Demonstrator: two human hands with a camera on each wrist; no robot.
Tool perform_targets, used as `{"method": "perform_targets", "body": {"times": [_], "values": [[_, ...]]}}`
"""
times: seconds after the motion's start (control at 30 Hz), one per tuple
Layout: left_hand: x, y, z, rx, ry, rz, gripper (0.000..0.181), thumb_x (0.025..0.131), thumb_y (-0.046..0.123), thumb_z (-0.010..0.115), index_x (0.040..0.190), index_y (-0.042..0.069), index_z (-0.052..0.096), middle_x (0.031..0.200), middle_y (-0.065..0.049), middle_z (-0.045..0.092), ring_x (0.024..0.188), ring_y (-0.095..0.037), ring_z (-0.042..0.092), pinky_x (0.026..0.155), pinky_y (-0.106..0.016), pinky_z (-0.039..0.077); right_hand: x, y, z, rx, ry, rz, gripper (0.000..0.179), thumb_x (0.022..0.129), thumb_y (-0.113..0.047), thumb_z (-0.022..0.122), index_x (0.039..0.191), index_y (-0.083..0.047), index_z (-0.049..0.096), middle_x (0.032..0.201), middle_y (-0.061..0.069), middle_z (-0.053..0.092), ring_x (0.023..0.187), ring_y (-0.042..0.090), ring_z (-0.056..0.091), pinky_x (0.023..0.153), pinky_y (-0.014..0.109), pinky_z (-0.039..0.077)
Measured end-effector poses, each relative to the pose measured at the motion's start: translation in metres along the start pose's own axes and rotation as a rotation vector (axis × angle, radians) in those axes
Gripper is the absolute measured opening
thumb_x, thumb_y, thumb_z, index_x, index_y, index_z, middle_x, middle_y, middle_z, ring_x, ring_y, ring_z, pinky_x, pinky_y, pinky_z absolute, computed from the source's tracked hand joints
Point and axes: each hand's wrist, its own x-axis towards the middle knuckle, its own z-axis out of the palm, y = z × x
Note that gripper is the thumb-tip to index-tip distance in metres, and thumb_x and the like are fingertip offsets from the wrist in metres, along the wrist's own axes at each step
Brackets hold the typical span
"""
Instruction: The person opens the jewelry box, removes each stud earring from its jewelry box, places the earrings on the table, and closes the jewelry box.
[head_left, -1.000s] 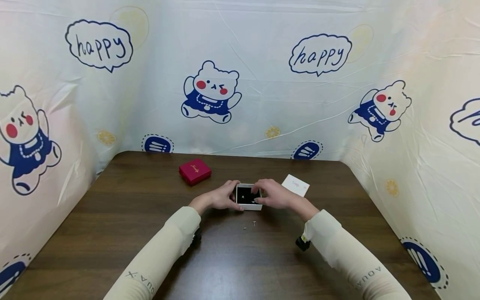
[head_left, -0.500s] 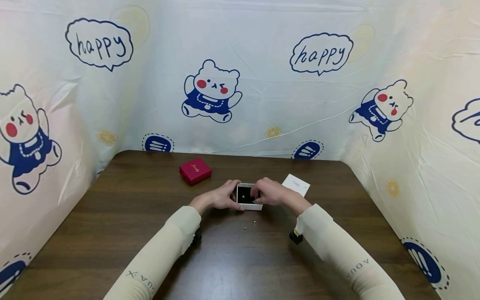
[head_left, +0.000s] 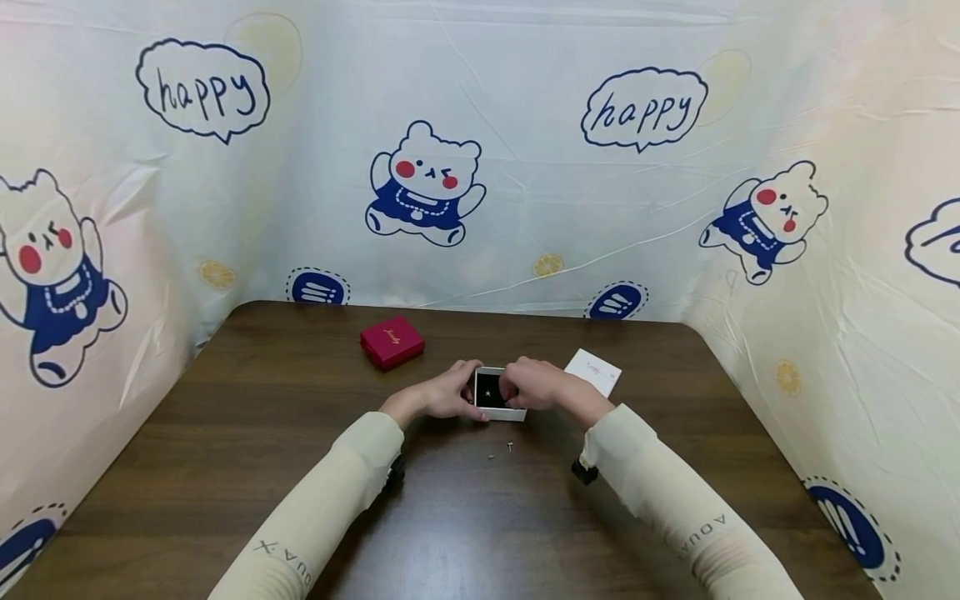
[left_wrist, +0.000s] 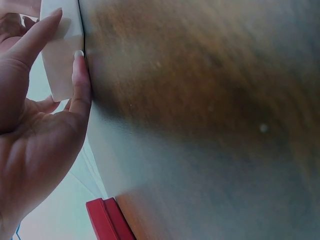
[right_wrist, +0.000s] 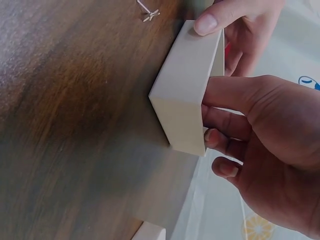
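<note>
My left hand grips the left end of a small white jewelry box, thumb at its front wall and fingers around the far side. Inside lies a black insert with a star-shaped stud earring on its left half. The right hand reaches over the right half, thumb and fingertips dipping inside the rim. In the right wrist view, its fingertips vanish behind the white wall; whether they pinch anything there I cannot tell. Before the box lie a star stud earring and a tiny metal piece.
A red jewelry box sits at the back left of the brown wooden table. A white lid with small lettering lies just beyond the right wrist. Behind the table hangs a printed curtain.
My right hand has shifted slightly left and lower into the box, covering a second star earring seen one second ago. The left hand and box stay nearly in place.
</note>
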Motion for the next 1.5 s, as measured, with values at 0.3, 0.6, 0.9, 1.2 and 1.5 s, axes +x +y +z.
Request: {"method": "perform_targets", "body": {"times": [0.3, 0.6, 0.9, 1.2, 1.5], "values": [[-0.001, 0.002, -0.001, 0.017, 0.005, 0.001, 0.089, 0.085, 0.029, 0.085, 0.152, 0.004, 0.032, 0.127, -0.015, 0.041, 0.102, -0.018, 0.050, 0.091, -0.033, 0.044, -0.002, -0.001, -0.004, 0.016, -0.041, -0.010, 0.009, 0.091, -0.007, 0.073, 0.086, -0.014, 0.073, 0.077, -0.006, 0.064, 0.070, 0.012, 0.058, 0.067, 0.030, 0.050], [-0.001, 0.001, 0.000, 0.005, 0.005, 0.001, 0.088, 0.085, 0.029, 0.085, 0.152, 0.006, 0.033, 0.131, -0.016, 0.040, 0.102, -0.018, 0.051, 0.091, -0.033, 0.044, -0.004, 0.002, -0.003, 0.058, -0.023, -0.103, 0.012, 0.091, -0.001, 0.070, 0.083, -0.010, 0.071, 0.073, -0.005, 0.062, 0.065, 0.008, 0.054, 0.062, 0.025, 0.046], [-0.001, 0.000, 0.000, 0.004, 0.010, 0.012, 0.086, 0.084, 0.027, 0.086, 0.150, 0.006, 0.035, 0.124, -0.015, 0.042, 0.099, -0.018, 0.052, 0.089, -0.031, 0.045, -0.006, 0.002, -0.003, 0.079, -0.004, -0.115, 0.008, 0.094, -0.002, 0.070, 0.087, -0.007, 0.072, 0.076, -0.002, 0.065, 0.067, 0.008, 0.055, 0.064, 0.025, 0.047], [-0.001, 0.001, 0.001, -0.006, 0.022, 0.013, 0.085, 0.084, 0.027, 0.086, 0.149, 0.005, 0.037, 0.122, -0.015, 0.043, 0.099, -0.019, 0.053, 0.089, -0.031, 0.045, -0.008, 0.005, -0.002, 0.125, 0.022, -0.143, 0.010, 0.094, -0.002, 0.070, 0.086, -0.006, 0.072, 0.075, -0.003, 0.064, 0.066, 0.007, 0.054, 0.063, 0.024, 0.048], [-0.001, 0.001, 0.001, -0.011, 0.017, 0.003, 0.086, 0.084, 0.027, 0.086, 0.150, 0.006, 0.036, 0.125, -0.015, 0.042, 0.100, -0.018, 0.052, 0.089, -0.032, 0.045, -0.011, 0.008, -0.007, 0.141, 0.094, -0.166, 0.010, 0.096, -0.005, 0.070, 0.086, -0.007, 0.071, 0.077, -0.003, 0.064, 0.068, 0.006, 0.055, 0.066, 0.025, 0.049]]}}
